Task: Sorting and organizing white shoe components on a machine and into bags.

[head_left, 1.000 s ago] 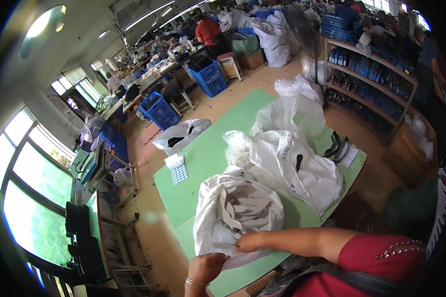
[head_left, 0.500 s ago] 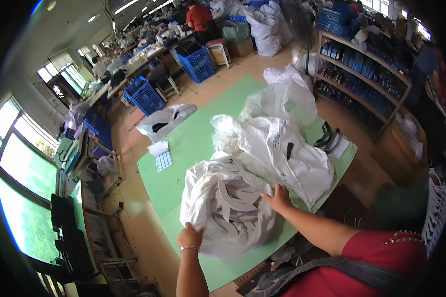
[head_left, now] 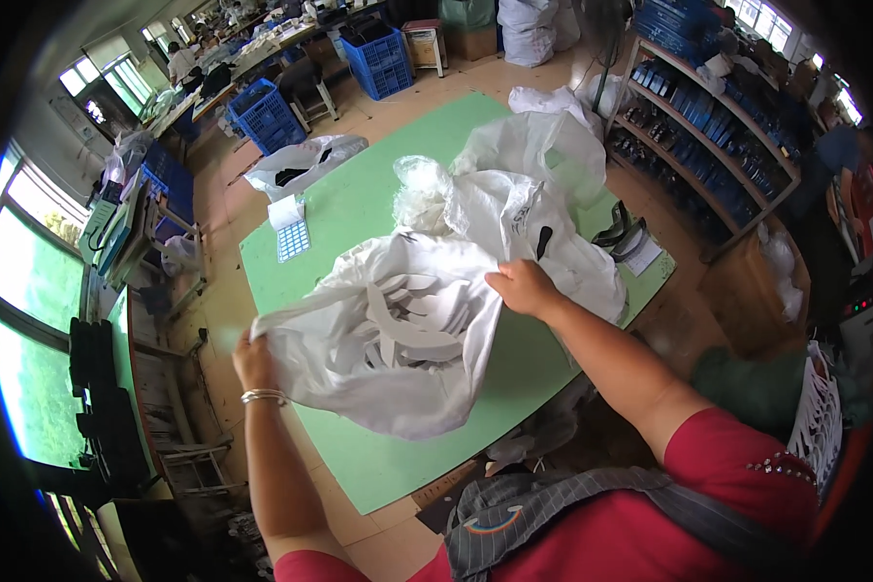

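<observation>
A white woven sack (head_left: 407,403) lies open on the green table (head_left: 359,480), its mouth spread wide. Inside it are several pale, curved cut pieces (head_left: 422,335). My left hand (head_left: 254,363), with a bracelet at the wrist, grips the left side of the sack's rim and pulls it outward. On the opposite side my right hand (head_left: 522,287) is closed on the rim. Just beyond, a second white sack (head_left: 500,218) with a gathered, frayed end rests on the table, and a dark, narrow piece (head_left: 544,242) lies on it.
A translucent bag (head_left: 538,145) sits at the table's far end. A blue-and-white card (head_left: 291,238) lies at left, dark straps (head_left: 623,231) at right. On the floor are another bag (head_left: 306,163) and blue crates (head_left: 376,63). A loaded shelf rack (head_left: 708,136) stands at right.
My left hand has drawn the sack's rim out to the left, stretching the mouth wider. My right hand now grips the opposite rim, slightly farther left. The view has tilted downward.
</observation>
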Motion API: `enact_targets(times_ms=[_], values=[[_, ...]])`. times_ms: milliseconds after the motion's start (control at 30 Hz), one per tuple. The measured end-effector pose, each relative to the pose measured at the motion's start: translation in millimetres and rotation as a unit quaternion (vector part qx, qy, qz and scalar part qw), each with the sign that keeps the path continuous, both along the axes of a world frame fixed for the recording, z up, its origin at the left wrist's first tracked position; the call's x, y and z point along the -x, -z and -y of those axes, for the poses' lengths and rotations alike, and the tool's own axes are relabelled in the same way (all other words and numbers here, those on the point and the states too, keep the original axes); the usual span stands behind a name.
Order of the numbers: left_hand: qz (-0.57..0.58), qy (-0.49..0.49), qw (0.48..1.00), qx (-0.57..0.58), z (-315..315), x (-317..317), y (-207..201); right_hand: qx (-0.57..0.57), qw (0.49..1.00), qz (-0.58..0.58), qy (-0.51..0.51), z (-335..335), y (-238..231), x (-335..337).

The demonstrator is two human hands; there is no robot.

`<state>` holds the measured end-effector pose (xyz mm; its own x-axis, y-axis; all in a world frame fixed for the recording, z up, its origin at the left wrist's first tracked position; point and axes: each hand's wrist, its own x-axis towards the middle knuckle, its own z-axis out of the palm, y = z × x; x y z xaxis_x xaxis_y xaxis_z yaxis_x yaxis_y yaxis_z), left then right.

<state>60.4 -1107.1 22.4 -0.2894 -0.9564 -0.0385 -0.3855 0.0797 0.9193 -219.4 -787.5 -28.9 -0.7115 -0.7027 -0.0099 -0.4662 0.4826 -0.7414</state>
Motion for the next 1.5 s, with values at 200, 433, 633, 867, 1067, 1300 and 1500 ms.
enact_targets(times_ms=[200,433,633,867,1067,1300,1500], values=[[-0.226,-0.018,0.968,0.110,90,-10,-149,0.186,0.981,0.005,0.045,19,-86,20],[0.242,0.081,0.880,0.400,89,-13,-111,0.179,0.963,0.168,0.106,60,-49,67],[0.308,0.131,0.813,0.476,-39,44,-59,0.163,0.954,0.244,0.056,-28,20,17],[0.216,0.291,0.572,0.736,-190,128,-59,0.015,0.968,0.094,0.233,-273,76,-100],[0.009,0.634,0.522,0.571,-381,247,-33,-0.020,0.859,-0.033,0.510,-491,-26,-252],[-0.009,0.895,0.294,0.336,-743,159,-73,0.000,0.490,-0.013,0.872,-605,-123,-516],[-0.129,0.978,0.108,0.120,-987,5,-44,-0.274,0.389,-0.017,0.880,-632,-133,-686]])
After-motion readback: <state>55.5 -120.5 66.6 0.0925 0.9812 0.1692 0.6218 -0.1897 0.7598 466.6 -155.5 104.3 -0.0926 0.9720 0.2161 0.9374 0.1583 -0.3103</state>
